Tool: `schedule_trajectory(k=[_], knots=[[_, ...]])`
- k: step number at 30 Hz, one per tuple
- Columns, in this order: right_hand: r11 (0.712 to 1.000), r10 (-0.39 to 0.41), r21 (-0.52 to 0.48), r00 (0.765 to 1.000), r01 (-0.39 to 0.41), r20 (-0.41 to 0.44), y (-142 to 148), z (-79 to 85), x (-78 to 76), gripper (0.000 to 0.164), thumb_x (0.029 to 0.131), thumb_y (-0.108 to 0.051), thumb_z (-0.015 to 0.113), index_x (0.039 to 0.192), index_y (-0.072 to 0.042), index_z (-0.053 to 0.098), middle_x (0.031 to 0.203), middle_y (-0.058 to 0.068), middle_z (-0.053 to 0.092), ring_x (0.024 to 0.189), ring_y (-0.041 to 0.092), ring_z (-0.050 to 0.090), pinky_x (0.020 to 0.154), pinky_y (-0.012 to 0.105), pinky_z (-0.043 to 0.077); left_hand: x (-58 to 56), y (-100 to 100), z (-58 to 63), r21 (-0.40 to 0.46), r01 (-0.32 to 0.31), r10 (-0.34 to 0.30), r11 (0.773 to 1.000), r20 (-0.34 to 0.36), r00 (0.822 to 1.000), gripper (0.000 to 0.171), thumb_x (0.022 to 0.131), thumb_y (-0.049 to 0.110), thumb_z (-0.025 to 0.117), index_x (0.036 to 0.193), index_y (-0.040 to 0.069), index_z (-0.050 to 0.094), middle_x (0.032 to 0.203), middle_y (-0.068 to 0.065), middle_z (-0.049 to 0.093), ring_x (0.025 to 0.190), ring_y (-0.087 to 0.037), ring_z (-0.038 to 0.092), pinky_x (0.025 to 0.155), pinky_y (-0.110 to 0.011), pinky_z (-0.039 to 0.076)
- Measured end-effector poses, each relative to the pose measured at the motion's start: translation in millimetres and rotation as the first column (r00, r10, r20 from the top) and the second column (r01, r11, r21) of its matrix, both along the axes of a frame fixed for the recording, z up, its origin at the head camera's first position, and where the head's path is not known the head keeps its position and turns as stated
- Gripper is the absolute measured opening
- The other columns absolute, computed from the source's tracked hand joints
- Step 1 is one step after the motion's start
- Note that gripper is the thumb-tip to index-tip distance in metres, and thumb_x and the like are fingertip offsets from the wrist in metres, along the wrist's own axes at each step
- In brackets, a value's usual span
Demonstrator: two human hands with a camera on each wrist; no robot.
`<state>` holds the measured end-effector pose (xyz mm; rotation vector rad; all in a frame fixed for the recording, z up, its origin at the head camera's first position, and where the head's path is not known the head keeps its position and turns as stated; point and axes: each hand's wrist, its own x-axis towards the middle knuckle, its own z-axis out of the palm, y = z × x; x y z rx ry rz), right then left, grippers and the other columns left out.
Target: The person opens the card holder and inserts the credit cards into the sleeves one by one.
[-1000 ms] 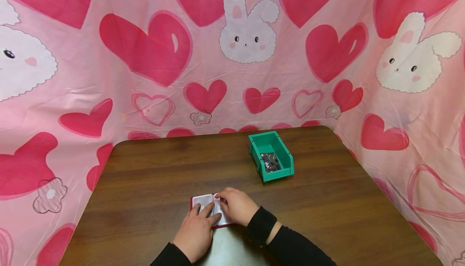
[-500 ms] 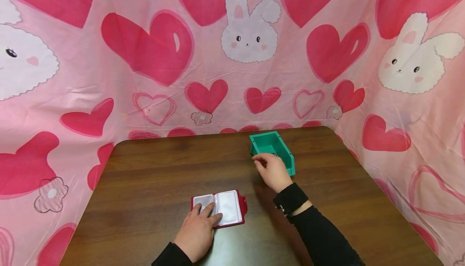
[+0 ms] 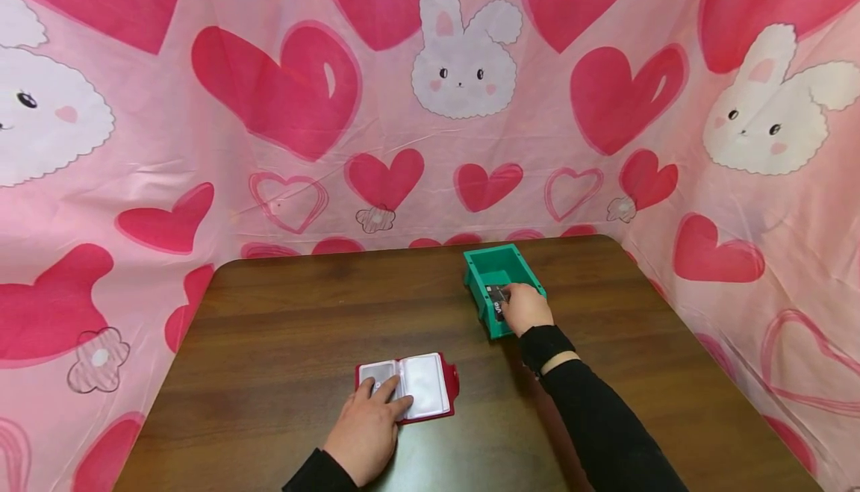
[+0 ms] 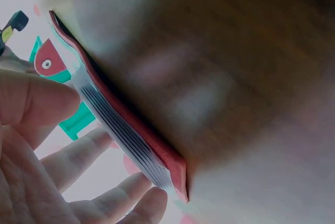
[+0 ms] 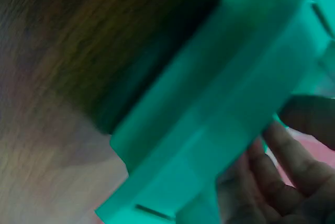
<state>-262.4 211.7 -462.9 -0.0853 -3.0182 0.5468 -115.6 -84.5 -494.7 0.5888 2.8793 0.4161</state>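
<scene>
A red card holder (image 3: 425,387) with clear plastic sleeves lies spread flat on the table. My left hand (image 3: 366,425) rests on its left half and the fold, fingers spread and fairly straight. In the left wrist view, the fingertips (image 4: 140,182) touch the edge of the stacked sleeves (image 4: 120,124). Farther off, a green bin (image 3: 500,260) holds a dark printed card (image 3: 496,300). My right hand (image 3: 526,308) reaches into this bin, with bent fingers at the card. In the right wrist view, the bin's wall (image 5: 209,114) hides the fingertips, so a grip on the card is not visible.
The brown wooden table (image 3: 322,313) carries the holder at the front and the bin toward the back right. A pink cloth (image 3: 390,126) with hearts and rabbits hangs behind and along the sides. The holder's red snap tab (image 3: 452,381) sticks out to the right.
My right hand has left the card holder and moved up and right into the green bin, uncovering the holder's right sleeve. The left hand stays in place on the holder.
</scene>
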Motion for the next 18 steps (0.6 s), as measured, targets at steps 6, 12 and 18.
schedule_trajectory(k=[6,12,18], knots=[[0.991,-0.043,0.127,0.993,0.029,0.110,-4.6,-3.9,-5.5,0.044,0.086,-0.032,0.068,0.114,0.002,0.062,0.105,0.019,0.064,0.084,0.030,0.059,0.083,0.050,0.050,-1.0,1.0,0.4,-0.007,-0.010,0.010,1.000,0.028,1.000,0.033,0.089,0.026,0.058,0.121,0.028,0.066,0.138,-0.008,0.050,0.125,-0.044,0.040,0.098,-0.062,0.035],[0.989,-0.075,0.135,0.985,0.054,0.155,-4.0,-6.9,-11.2,0.046,0.085,-0.033,0.067,0.112,0.003,0.061,0.101,0.019,0.064,0.080,0.031,0.058,0.079,0.051,0.051,-1.4,0.1,1.4,-0.003,-0.018,0.018,1.000,0.047,0.999,0.033,0.089,0.028,0.059,0.121,0.029,0.066,0.139,-0.007,0.050,0.125,-0.044,0.039,0.100,-0.062,0.034],[0.990,-0.064,0.135,0.988,0.045,0.139,-0.9,-13.6,-16.6,0.044,0.086,-0.032,0.066,0.112,0.003,0.061,0.101,0.019,0.065,0.079,0.031,0.059,0.078,0.051,0.051,0.2,0.5,-0.6,0.009,-0.014,0.014,1.000,-0.012,1.000,0.031,0.089,0.025,0.057,0.118,0.028,0.068,0.137,-0.007,0.052,0.123,-0.044,0.042,0.098,-0.061,0.036]])
